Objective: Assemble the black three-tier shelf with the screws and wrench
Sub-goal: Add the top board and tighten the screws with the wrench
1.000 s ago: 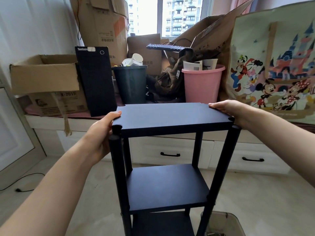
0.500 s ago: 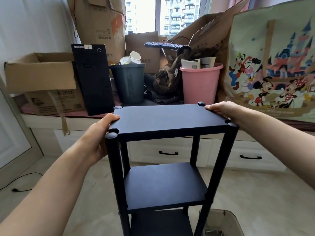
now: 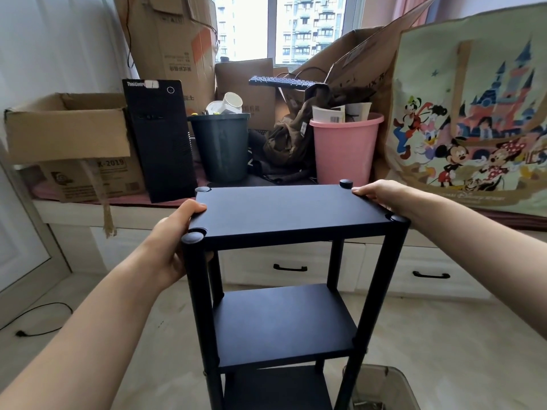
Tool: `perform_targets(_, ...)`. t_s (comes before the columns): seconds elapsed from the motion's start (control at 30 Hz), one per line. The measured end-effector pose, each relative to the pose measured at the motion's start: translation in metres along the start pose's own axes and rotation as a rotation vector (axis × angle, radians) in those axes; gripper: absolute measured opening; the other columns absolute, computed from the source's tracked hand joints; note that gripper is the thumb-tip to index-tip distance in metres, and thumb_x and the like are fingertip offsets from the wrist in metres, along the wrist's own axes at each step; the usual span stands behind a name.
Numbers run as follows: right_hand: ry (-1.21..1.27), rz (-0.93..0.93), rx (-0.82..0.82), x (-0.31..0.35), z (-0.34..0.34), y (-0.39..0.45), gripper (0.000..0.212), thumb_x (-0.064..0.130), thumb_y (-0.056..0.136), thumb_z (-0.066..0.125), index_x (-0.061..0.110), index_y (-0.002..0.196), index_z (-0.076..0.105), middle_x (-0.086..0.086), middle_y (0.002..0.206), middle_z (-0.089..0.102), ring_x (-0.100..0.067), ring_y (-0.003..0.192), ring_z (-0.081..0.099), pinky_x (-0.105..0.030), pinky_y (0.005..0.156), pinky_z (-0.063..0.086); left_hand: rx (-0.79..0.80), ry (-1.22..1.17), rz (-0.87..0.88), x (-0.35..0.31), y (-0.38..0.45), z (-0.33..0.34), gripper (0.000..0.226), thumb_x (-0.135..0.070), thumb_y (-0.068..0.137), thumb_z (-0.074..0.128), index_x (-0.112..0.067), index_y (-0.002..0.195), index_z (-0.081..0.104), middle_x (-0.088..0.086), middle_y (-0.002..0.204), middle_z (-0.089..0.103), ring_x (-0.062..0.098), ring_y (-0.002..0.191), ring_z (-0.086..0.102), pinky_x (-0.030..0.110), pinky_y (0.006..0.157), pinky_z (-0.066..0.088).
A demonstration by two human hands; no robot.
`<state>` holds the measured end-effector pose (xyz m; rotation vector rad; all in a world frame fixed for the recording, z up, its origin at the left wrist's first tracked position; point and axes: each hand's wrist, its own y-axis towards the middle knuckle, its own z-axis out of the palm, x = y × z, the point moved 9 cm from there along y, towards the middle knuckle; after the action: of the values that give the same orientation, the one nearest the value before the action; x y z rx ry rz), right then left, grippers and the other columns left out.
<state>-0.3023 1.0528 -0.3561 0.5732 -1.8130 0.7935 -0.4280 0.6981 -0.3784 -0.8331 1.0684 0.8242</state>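
Note:
The black three-tier shelf (image 3: 284,211) stands upright on the floor in front of me, its top board level and its four posts capped. My left hand (image 3: 173,247) grips the left edge of the top board, thumb on top and fingers under it. My right hand (image 3: 377,195) holds the right edge near the far right post, fingers curled over the rim. The middle board (image 3: 284,321) and the bottom board (image 3: 275,389) show below. No screws or wrench are clearly visible.
A clear plastic bin (image 3: 381,389) sits on the floor at the shelf's right foot. Behind stand a drawer bench (image 3: 290,267), cardboard boxes (image 3: 65,128), a black computer tower (image 3: 161,140), a dark bin (image 3: 220,146), a pink bucket (image 3: 344,147) and a cartoon bag (image 3: 470,122). A cable (image 3: 38,321) lies at left.
The shelf's top board has sunk lower in view, so the far post caps now show. Both hands kept their hold on its edges.

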Motion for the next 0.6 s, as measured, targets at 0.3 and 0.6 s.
perform_targets(0.3, -0.087, -0.035, -0.005, 0.0031, 0.0028, 0.0001, 0.021, 0.021, 0.095, 0.062, 0.004, 0.108, 0.065, -0.004, 0.088, 0.067, -0.012, 0.061, 0.065, -0.018, 0.053, 0.051, 0.017, -0.026, -0.019, 0.0009, 0.001, 0.0054, 0.018, -0.03, 0.093, 0.062, -0.013, 0.09, 0.065, 0.0, 0.059, 0.063, 0.013, 0.044, 0.06, 0.021, 0.045, 0.051)
perform_targets(0.6, -0.027, -0.076, -0.05, -0.0013, -0.0024, 0.0098, 0.028, 0.018, 0.092, 0.065, 0.003, 0.115, 0.068, -0.005, 0.092, 0.07, -0.017, 0.073, 0.064, -0.025, 0.073, 0.05, -0.004, -0.031, 0.028, -0.001, 0.0066, 0.005, 0.018, -0.03, 0.091, 0.063, -0.012, 0.089, 0.066, 0.001, 0.067, 0.064, 0.017, 0.061, 0.06, 0.037, 0.08, 0.05)
